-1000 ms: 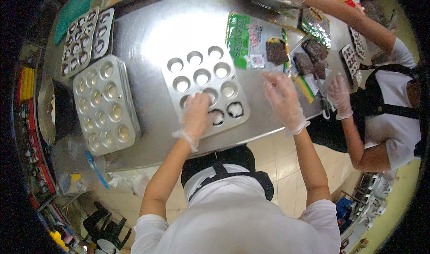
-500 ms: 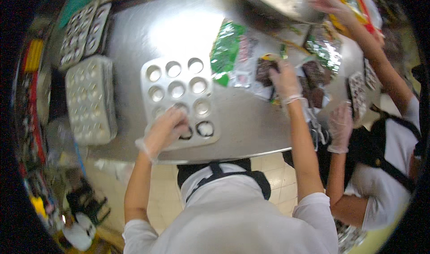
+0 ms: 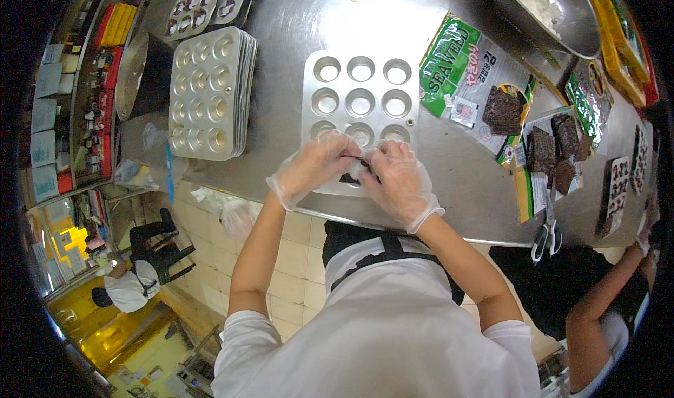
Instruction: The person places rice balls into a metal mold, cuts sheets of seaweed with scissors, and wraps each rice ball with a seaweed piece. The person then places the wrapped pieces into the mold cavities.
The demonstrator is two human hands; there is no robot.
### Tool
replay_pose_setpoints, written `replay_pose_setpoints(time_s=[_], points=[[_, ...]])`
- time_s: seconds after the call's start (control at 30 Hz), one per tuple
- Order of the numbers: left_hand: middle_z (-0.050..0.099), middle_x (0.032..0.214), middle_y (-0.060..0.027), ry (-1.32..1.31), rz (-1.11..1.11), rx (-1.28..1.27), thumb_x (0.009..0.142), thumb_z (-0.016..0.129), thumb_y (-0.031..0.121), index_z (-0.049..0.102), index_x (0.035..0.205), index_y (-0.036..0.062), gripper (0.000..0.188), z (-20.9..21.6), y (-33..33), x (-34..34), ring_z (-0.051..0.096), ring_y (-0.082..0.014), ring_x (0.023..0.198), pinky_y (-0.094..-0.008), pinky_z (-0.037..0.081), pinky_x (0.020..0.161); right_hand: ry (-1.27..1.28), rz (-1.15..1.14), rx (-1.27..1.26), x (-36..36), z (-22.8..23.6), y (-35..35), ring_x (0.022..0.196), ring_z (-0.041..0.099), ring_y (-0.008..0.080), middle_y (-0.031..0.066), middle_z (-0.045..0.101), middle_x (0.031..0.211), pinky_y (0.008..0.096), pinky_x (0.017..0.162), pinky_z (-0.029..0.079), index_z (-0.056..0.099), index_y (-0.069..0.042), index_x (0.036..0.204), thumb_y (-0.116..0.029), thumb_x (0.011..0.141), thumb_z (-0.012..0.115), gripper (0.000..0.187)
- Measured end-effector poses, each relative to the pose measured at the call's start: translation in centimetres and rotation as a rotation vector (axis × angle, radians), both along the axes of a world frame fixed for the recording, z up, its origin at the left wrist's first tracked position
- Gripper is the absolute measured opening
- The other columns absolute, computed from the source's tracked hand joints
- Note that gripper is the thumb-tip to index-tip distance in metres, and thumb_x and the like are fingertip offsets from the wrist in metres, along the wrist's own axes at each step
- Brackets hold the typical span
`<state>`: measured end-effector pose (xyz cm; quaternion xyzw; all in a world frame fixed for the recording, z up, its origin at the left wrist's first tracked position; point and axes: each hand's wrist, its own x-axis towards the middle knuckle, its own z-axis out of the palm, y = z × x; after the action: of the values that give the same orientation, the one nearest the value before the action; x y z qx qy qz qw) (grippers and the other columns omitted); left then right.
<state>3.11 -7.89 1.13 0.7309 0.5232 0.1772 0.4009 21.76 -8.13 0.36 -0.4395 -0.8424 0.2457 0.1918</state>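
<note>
Over the near rows of a silver muffin tin [image 3: 343, 87], my gloved left hand [image 3: 319, 160] and gloved right hand [image 3: 404, 184] come close together. Their fingertips pinch a small dark seaweed piece [image 3: 363, 162] between them. Just below, more dark seaweed [image 3: 349, 178] lines a near cup, partly hidden by my hands. The cups of the far rows are bare. To the right, cut seaweed squares [image 3: 504, 111] lie stacked on a green and silver seaweed packet [image 3: 449, 68], with more dark pieces [image 3: 541, 150] beside them.
A stack of muffin tins [image 3: 246, 92] stands left, with filled tins [image 3: 193, 4] beyond. A metal bowl [image 3: 586, 25] of rice sits far right. Scissors [image 3: 551, 226] rest at the table's front edge. A co-worker's arm [image 3: 604, 292] is at right; small filled trays [image 3: 618, 194] lie nearby.
My right hand has left the seaweed squares and come over the tin beside my left hand. The view has shifted, and the co-worker's hands have moved away from the bowl and table front.
</note>
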Motion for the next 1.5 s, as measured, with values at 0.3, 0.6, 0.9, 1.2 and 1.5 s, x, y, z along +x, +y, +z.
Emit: replay_pose_setpoints(time_s=[0.3,0.6,0.9,1.2,1.5], points=[[0.052,0.077,-0.0109,-0.022,0.062,0.141,0.076,0.064,0.020,0.055,0.095,0.0037,0.027,-0.8,-2.0,-1.2,0.052,-0.0246,0.070,-0.0318,0.043,0.064,0.229,-0.122,-0.632,-0.7,1.1,2.1,0.071,0.056,0.0264,0.0142,0.056,0.073,0.0354,0.063,0.043,0.053,-0.002,0.078,-0.012,0.075,0.056,0.011],[0.053,0.078,-0.0106,0.048,0.139,-0.235,0.073,0.066,0.019,0.053,0.094,0.0062,0.028,-0.4,-2.3,-0.2,0.054,-0.0270,0.067,-0.0365,0.044,0.062,-0.029,-0.089,-0.493,-1.7,1.6,0.5,0.064,0.056,0.0296,0.0144,0.056,0.068,0.0360,0.061,0.044,0.052,-0.001,0.084,-0.007,0.074,0.058,0.013],[0.048,0.099,-0.0112,0.066,0.062,0.254,0.067,0.068,0.012,0.052,0.095,0.0090,0.033,-1.9,-1.9,-0.7,0.045,-0.0320,0.096,-0.0397,0.038,0.082,-0.290,-0.091,-0.044,-2.4,0.1,-0.6,0.076,0.058,0.0284,0.0119,0.056,0.080,0.0367,0.061,0.049,0.049,-0.006,0.088,-0.007,0.072,0.055,0.018],[0.045,0.107,-0.0140,0.113,0.044,0.189,0.061,0.071,0.008,0.051,0.095,0.0073,0.039,-1.8,-1.0,0.0,0.043,-0.0334,0.102,-0.0413,0.036,0.087,-0.201,0.006,0.079,-1.2,3.0,-2.0,0.086,0.052,0.0240,0.0082,0.053,0.086,0.0336,0.069,0.045,0.053,-0.006,0.093,-0.013,0.070,0.057,0.024],[0.046,0.106,-0.0129,0.197,-0.034,0.223,0.061,0.070,0.009,0.049,0.096,0.0072,0.041,-1.8,-0.5,0.6,0.043,-0.0342,0.099,-0.0426,0.037,0.085,-0.247,0.143,0.089,0.1,1.4,-4.5,0.090,0.050,0.0207,0.0069,0.051,0.104,0.0335,0.075,0.042,0.053,-0.002,0.108,-0.016,0.068,0.057,0.042]])
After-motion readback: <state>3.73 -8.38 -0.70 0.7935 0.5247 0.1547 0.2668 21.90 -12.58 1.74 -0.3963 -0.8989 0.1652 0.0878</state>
